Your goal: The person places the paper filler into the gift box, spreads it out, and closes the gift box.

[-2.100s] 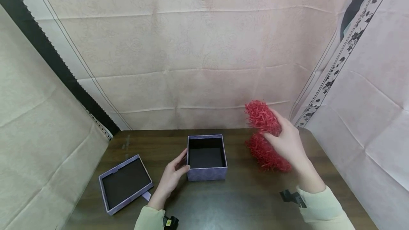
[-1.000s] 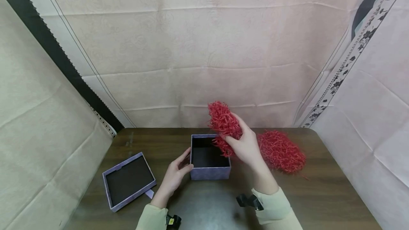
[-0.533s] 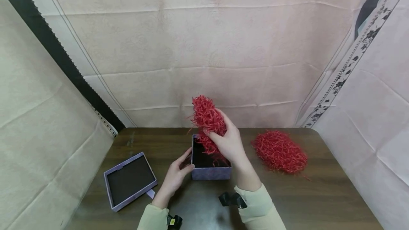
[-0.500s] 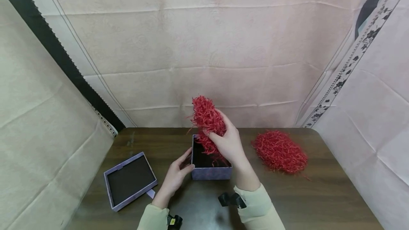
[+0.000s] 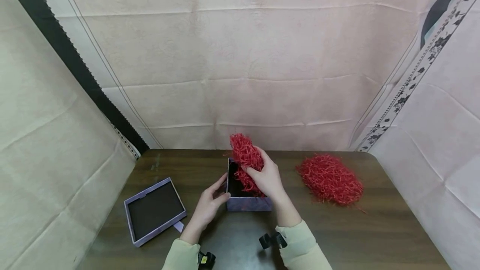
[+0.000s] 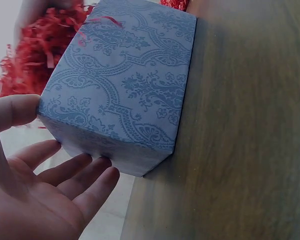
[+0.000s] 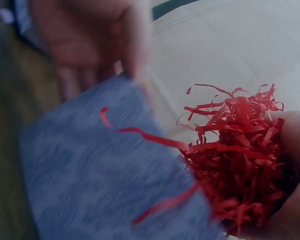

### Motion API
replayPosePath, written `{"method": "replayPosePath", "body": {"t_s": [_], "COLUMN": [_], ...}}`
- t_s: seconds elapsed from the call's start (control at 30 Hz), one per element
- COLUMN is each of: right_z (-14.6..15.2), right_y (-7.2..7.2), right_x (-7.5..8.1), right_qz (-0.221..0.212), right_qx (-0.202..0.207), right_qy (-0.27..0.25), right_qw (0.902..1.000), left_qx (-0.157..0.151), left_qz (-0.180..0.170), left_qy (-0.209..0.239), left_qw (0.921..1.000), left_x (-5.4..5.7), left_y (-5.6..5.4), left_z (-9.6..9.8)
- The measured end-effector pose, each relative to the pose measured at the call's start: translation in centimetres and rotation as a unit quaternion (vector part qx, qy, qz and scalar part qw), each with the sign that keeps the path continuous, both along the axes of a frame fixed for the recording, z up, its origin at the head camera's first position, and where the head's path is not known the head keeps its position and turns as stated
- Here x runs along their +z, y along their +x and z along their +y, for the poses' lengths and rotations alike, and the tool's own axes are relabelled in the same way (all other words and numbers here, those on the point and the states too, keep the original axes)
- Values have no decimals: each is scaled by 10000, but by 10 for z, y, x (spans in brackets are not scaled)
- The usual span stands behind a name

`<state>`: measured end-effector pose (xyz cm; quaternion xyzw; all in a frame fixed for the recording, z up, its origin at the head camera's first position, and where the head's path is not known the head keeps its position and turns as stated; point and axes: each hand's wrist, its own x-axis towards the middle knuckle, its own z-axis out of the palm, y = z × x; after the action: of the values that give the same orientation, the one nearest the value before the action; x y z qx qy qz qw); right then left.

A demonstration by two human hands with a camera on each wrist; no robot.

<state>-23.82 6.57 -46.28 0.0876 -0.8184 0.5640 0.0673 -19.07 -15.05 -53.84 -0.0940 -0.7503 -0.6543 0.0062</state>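
Note:
A patterned blue-purple box (image 5: 249,204) with a black inside stands without its lid on the table. My left hand (image 5: 208,206) touches its left side; in the left wrist view the fingers (image 6: 92,192) lie fairly straight along the side and the thumb is at a top corner. My right hand (image 5: 268,176) grips a clump of red shredded paper (image 5: 245,153) over the box opening, its lower part inside the rim. Loose strands (image 7: 155,140) hang over the box's outer face in the right wrist view. A second heap of red shredded paper (image 5: 331,179) lies on the right.
The box lid (image 5: 155,211) lies upside down at the left, black inside up, with a ribbon tab (image 5: 179,226) at its edge. Both rest on a dark wooden table (image 5: 367,236). Pale cloth (image 5: 243,53) hangs behind and on both sides.
My right hand has lifted a clump from the red paper, carried it left over the box and lowered it to the opening. The left hand has kept its place on the box.

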Motion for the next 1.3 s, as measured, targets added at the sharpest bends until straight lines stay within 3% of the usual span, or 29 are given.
{"method": "replayPosePath", "body": {"t_s": [0.2, 0.4, 0.5, 0.63, 0.77, 0.9, 1.17, 1.3], "right_z": [6, 8, 6, 0, -6, -7, 3, 8], "right_y": [-6, -7, -6, -5, -6, -8, -13, -17], "right_x": [-16, -18, -18, -14, -12, -12, -7, -3], "right_qz": [178, 357, 296, 216, 226, 188, 264, 381], "right_qx": [37, 379, 524, 683, 747, 810, 1242, 1550], "right_qy": [569, 1373, 2017, 2914, 3481, 3582, 3179, 3043], "right_qw": [9982, 9892, 9776, 9539, 9342, 9299, 9396, 9391], "left_qx": [-16, -28, -35, -7, -9, -14, -69, -148], "left_qz": [53, 72, 62, -39, -132, -148, -60, -85], "left_qy": [37, 6, 2, 6, -2, -28, -124, -92], "left_qw": [10000, 10000, 10000, 10000, 9999, 9999, 9999, 9998], "left_x": [-1, -2, -2, -2, -1, -1, -3, -3], "left_y": [0, 0, 0, 0, 0, 0, -1, -1], "left_z": [0, -1, -1, -1, -2, -2, -2, -2]}}
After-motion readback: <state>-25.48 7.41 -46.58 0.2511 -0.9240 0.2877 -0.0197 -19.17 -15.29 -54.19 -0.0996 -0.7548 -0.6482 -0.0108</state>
